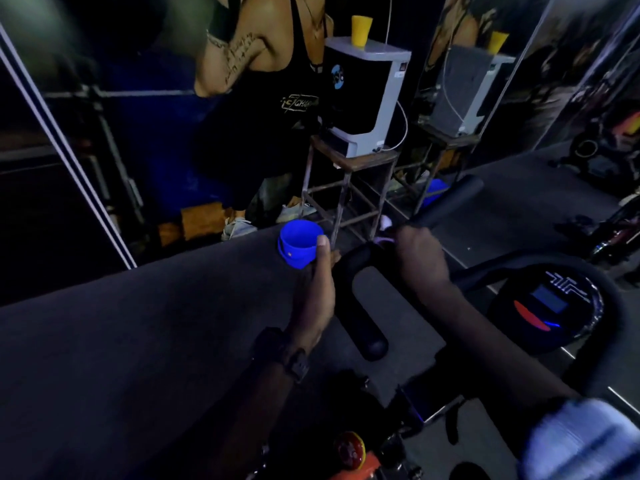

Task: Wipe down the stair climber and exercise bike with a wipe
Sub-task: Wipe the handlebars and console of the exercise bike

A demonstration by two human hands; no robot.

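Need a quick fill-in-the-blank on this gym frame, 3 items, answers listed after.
1. The left hand holds a cup whose colour is ____.
2. The right hand grips the black ____ of the exercise bike.
3. The cup standing on top of the white dispenser is ____ in colour.

Answers: blue; handlebar; yellow

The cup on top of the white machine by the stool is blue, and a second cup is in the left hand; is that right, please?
Not quite: the head view shows the cup on the white machine is yellow. The blue cup is the one in the left hand.
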